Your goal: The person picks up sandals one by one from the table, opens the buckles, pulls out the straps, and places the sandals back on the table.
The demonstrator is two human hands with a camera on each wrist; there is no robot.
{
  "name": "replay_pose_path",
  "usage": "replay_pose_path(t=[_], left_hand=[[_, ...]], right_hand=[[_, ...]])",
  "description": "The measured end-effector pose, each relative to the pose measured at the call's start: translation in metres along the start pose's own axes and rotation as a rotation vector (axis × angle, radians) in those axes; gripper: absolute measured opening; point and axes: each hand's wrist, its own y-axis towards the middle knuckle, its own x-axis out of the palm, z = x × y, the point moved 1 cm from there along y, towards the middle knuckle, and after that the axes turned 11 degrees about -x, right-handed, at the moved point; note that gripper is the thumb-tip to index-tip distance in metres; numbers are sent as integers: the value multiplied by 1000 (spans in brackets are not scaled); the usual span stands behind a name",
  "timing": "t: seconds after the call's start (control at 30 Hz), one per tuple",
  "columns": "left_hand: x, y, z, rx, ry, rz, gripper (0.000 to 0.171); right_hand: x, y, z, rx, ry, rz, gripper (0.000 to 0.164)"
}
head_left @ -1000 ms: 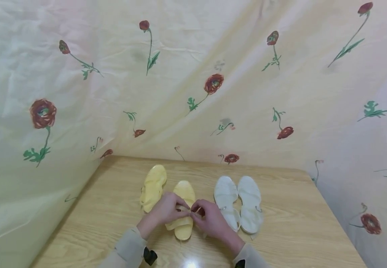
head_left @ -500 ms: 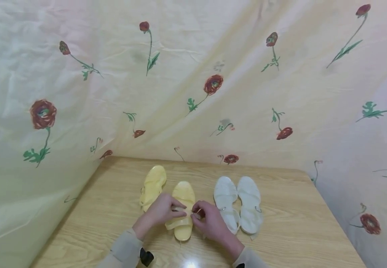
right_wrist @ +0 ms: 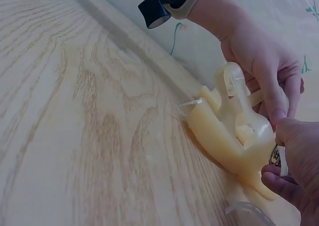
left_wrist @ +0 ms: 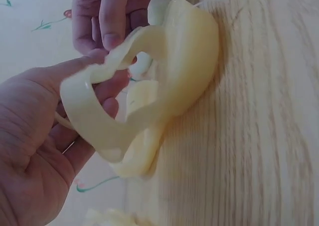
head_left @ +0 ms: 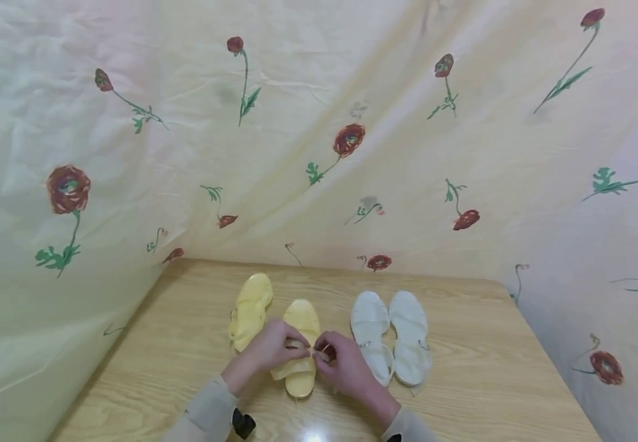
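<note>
A yellow jelly sandal [head_left: 301, 316] stands on the table, toe pointing away, between my two hands. On its left side my left hand [head_left: 268, 347] pinches the ankle strap [left_wrist: 89, 116], which arches up from the heel in the left wrist view. From the right, my right hand [head_left: 345, 362] pinches the strap end beside a small metal buckle [right_wrist: 274, 156]. Fingertips of both hands come close together over the sandal's right edge. My right fingers partly cover the buckle.
Left of my hands lies a second yellow sandal [head_left: 254, 301], partly hidden by my left hand. A white sandal [head_left: 370, 313] and its mate [head_left: 409, 313] sit side by side to the right. Flowered cloth [head_left: 275, 153] hangs behind and around the wooden table [head_left: 479, 356].
Half a second ago my fingertips drew slightly apart; now they are close together again over the sandal's right edge. The sandals have stayed in place.
</note>
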Motion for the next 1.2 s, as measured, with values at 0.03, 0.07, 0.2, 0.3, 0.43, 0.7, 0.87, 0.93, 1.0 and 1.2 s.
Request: replay_pose_path(t=[0.03, 0.07, 0.2, 0.3, 0.43, 0.7, 0.87, 0.93, 1.0, 1.2], left_hand=[[0, -1, -2, -9, -7, 0, 9], [0, -1, -3, -18, -12, 4, 9], [-1, -4, -7, -40, -51, 12, 5], [0, -5, -5, -31, -88, 14, 6], [3, -2, -1, -17, -86, 27, 8], [2, 0, 0, -32, -44, 11, 7], [-2, -3, -3, -44, -63, -7, 9], [-4, -4, -5, -45, -64, 3, 8], [-5, -6, -6, -47, -70, 16, 6], [1, -8, -3, -66, -134, -3, 10]], right_hand=[[0, 0, 0, 3, 1, -2, 18], [0, 0, 0, 4, 9, -3, 19], [0, -1, 0, -3, 32, -17, 17], [0, 0, -1, -10, 37, -19, 16], [1, -1, -1, -23, 22, -6, 16], [2, -1, -1, -3, 22, 8, 15], [1, -2, -2, 46, 44, 26, 18], [1, -1, -2, 58, 45, 25, 18], [2, 0, -1, 66, 50, 18, 17], [4, 1, -3, 68, 75, 21, 17]])
